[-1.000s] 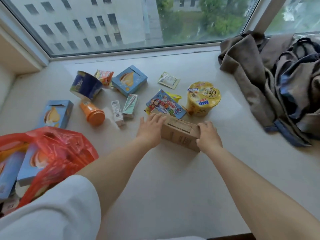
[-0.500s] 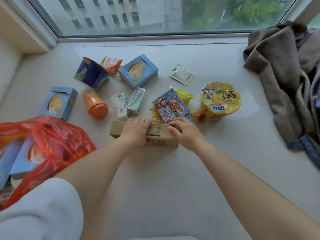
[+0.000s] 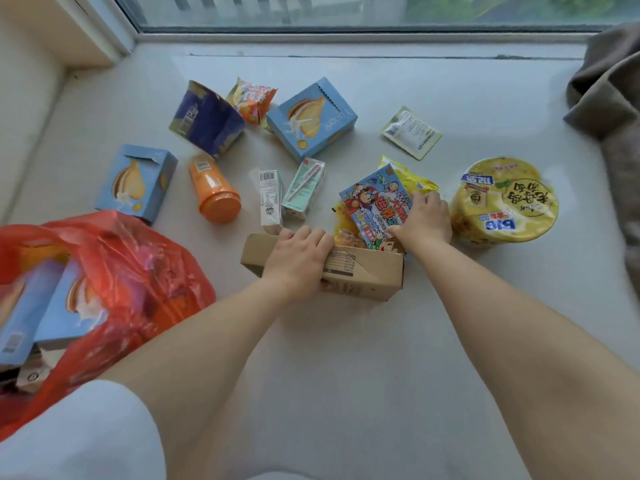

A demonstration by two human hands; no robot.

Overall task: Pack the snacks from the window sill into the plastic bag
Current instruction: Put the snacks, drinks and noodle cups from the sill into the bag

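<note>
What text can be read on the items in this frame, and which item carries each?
"BIG", upside down to the camera: lid of the yellow noodle cup.
Large Chinese characters, same lid: visible, too distorted to quote.
Chinese title on the cartoon packet: blurred.
Fine print on the cardboard box, white sachet and small white carton: too small.
Script on the blue box: illegible.

blue pastry boxes on sill x2 | blue boxes in red bag x2 | brown carton x1 | noodle cup x1 | orange bottle x1 | dark blue cup x1 | slim cartons x2 | cartoon pkt x1 | yellow pkt x1 | orange pkt x1 | white sachet x1 | hands x2
</note>
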